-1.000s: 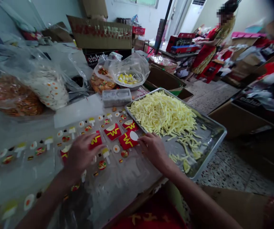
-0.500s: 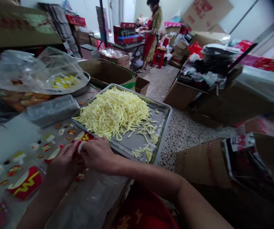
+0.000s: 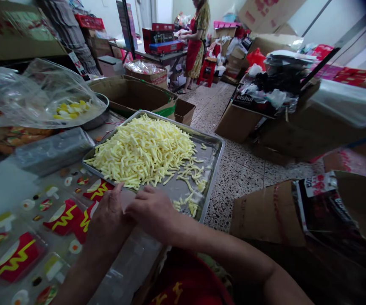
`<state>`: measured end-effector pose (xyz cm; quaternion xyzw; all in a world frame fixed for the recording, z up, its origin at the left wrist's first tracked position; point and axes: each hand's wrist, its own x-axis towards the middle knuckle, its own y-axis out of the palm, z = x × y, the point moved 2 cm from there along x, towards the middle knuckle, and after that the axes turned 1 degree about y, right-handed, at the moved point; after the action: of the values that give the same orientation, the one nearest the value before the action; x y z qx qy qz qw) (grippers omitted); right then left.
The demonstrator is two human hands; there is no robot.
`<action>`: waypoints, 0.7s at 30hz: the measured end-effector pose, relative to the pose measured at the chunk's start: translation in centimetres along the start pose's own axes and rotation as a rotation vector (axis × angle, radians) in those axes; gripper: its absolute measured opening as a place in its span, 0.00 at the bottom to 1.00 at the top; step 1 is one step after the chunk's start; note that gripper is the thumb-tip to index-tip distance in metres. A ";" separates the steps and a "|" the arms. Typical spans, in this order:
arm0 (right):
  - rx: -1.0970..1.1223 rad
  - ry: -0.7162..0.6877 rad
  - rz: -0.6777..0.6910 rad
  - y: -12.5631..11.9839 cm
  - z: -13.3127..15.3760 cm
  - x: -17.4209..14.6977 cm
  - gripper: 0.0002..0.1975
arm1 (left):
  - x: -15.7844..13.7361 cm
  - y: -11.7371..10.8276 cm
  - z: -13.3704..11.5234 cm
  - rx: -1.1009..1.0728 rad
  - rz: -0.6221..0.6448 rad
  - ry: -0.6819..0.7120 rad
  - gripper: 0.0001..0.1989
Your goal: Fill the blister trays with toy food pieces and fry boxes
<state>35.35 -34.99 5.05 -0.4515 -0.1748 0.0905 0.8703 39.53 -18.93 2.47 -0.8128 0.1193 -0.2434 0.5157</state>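
Observation:
My left hand [image 3: 111,216] and my right hand [image 3: 155,212] meet over the near edge of a metal tray [image 3: 218,163]. Between them, pinched by the fingers of both, is a pale, translucent piece [image 3: 127,198], perhaps thin plastic; its kind is hard to make out. A heap of pale yellow, fry-shaped strips [image 3: 144,148] fills much of the tray, with loose ones at its right. Left of my hands lie red fry-carton shapes [image 3: 20,256] with yellow zigzags, among small toy-food pieces [image 3: 46,204] such as eggs and burgers, apparently in clear packaging.
A clear plastic bag [image 3: 43,91] spreads at the left, by a bowl rim and yellow-white pieces [image 3: 71,109]. Cardboard boxes stand behind the tray [image 3: 132,95] and at the right [image 3: 265,212]. Someone in a red apron [image 3: 194,53] stands at a far table.
Both hands have moved slightly right, towards the tray. The red-and-white piece between them no longer shows there; a pale translucent piece does. My view has shifted a little.

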 end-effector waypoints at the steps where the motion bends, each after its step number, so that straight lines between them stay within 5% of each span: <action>1: 0.054 0.036 -0.008 -1.4 -1.7 -1.0 0.07 | 0.2 0.1 -0.3 -0.013 0.010 -0.033 0.37; 5: -0.088 0.395 -0.148 -7.8 -10.5 -4.5 0.07 | 0.8 0.2 -1.1 -0.076 0.027 -0.110 0.43; 9: -0.257 0.344 0.111 -9.2 -15.8 -4.9 0.19 | 1.6 0.6 -4.0 -0.139 0.024 -0.033 0.41; 16: -0.350 0.373 0.268 -6.9 -16.4 -3.3 0.04 | 3.7 2.7 -7.9 -0.187 0.106 0.060 0.40; 21: -0.490 0.483 0.257 -5.5 -14.3 -3.1 0.07 | 4.7 3.5 -8.5 -0.078 0.186 0.046 0.41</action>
<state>38.04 -49.90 1.28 -0.6730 0.0774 0.0455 0.7342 39.34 -29.25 3.57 -0.8120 0.2151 -0.2082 0.5011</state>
